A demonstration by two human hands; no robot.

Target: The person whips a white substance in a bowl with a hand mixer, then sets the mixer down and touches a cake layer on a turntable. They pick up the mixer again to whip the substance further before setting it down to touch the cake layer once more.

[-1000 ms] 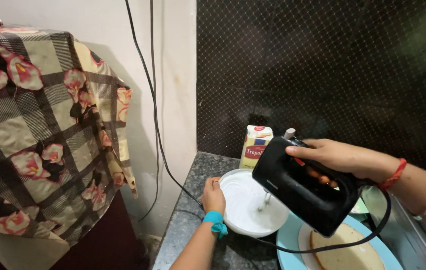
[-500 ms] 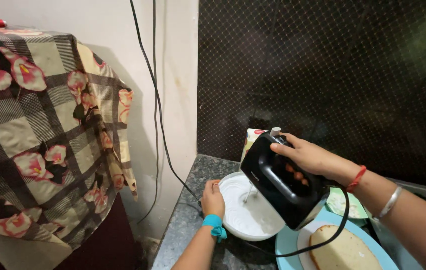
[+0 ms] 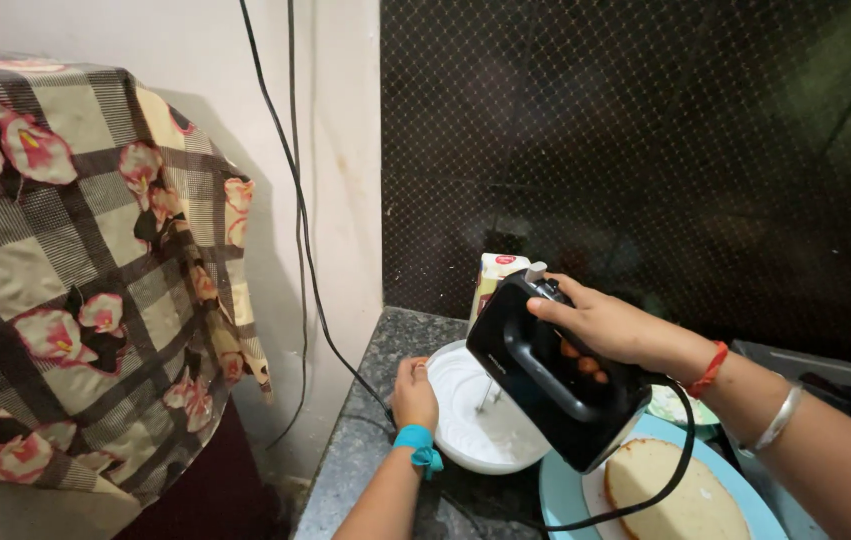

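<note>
Hands first: the right hand (image 3: 613,325) is clenched around the handle of a black electric hand mixer (image 3: 553,372), holding it tilted above a white bowl (image 3: 453,440), with the beaters (image 3: 490,394) dipping into the white cream (image 3: 475,415) inside. The left hand (image 3: 414,393), a blue band at its wrist, grips the bowl's near rim, fingers curled over the edge. The bowl sits on a speckled grey stone desk (image 3: 365,450) close to the wall corner. A black cord (image 3: 645,500) loops from the mixer's rear across a light blue plate (image 3: 560,495) just right of the bowl; on that plate lies a pale round sponge cake layer (image 3: 670,490). Behind the mixer stands a cream-coloured carton (image 3: 493,280) with a red patch, partly hidden. Another black cable (image 3: 295,200) runs down the pale wall. Dark mesh (image 3: 645,150) covers the opening behind the desk. At left, a checked cloth with pink flowers (image 3: 75,280) drapes over something tall.
</note>
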